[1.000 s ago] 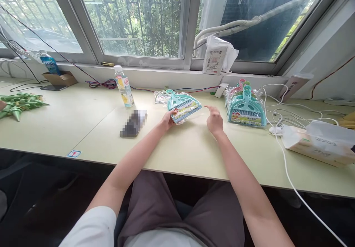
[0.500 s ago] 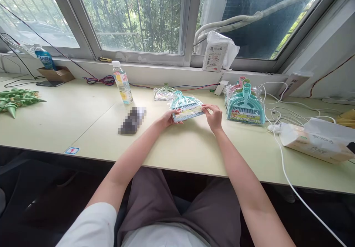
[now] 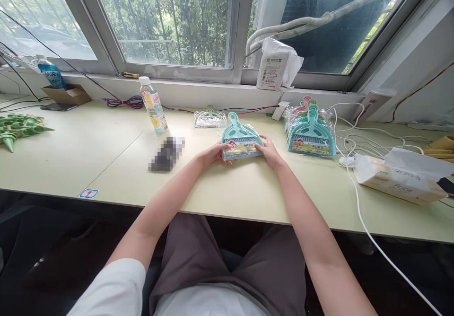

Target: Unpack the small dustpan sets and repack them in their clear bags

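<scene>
Between my two hands is a turquoise mini dustpan and brush set [image 3: 241, 138] in clear plastic wrap, its handle pointing away from me. My left hand [image 3: 214, 153] grips its left edge, thumb on the front and fingers beneath. On the right edge my right hand [image 3: 268, 151] is closed, thumb over the printed label. A green wrapped set [image 3: 210, 117] lies behind it near the wall. To the right stands a stack of wrapped sets [image 3: 310, 134], turquoise in front with pink and green handles behind.
A drink bottle [image 3: 153, 105] and a pixelated dark object [image 3: 166, 154] are to the left. Green cone-shaped pieces [image 3: 21, 127] lie at the far left. A tissue pack [image 3: 400, 176] and a loose white cable [image 3: 358, 200] are on the right. The table's front edge [image 3: 234, 218] runs before my lap.
The dustpan set has tilted more upright, so its handle and label face me more fully. My right hand has moved slightly left and its thumb now presses the label. The view has shifted slightly.
</scene>
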A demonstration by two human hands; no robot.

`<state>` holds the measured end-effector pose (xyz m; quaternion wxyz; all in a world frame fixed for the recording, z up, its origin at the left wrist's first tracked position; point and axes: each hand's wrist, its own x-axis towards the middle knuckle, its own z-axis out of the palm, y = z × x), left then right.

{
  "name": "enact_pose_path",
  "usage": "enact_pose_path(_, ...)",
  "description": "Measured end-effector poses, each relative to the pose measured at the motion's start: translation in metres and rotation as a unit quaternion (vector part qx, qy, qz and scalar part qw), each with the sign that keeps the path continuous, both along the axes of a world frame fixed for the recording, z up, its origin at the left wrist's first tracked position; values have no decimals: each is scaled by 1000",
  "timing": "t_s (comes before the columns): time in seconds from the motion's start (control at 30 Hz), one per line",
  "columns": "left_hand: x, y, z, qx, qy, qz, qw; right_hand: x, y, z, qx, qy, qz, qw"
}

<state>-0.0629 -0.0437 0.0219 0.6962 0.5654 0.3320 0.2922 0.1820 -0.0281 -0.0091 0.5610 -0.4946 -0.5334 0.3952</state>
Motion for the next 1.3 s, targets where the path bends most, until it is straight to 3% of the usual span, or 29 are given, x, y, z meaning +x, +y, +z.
enact_pose_path(0.07,3,-1,2,-17,9,8,1000,2,3,-4,-70,60,48,995)
enact_pose_path(0.13,5,-2,3,-29,7,25,999,2,5,-5,-89,89,45,991)
enact_pose_path(0.33,7,-11,8,77,-41,58,994,1,8,-5,-65,100,-48,992)
enact_pose_path(0.47,9,-16,9,126,-9,90,988,3,11,-9,-44,84,-56,994)
enact_pose_path(0.7,13,-2,-4,92,32,183,978,-4,1,1,-32,69,-15,997)
enact_pose_path(0.87,9,5,-6,90,38,239,966,-11,-4,3,-46,50,52,996)
enact_pose_path(1.03,14,4,-6,96,98,266,954,-12,-2,-1,-52,-14,-18,998)
enact_pose_path(1.13,20,1,-8,144,171,300,927,-11,-2,0,-56,-29,-51,997)
enact_pose_path(1.3,18,-4,-9,250,243,390,852,-5,4,5,-65,-98,-140,983)
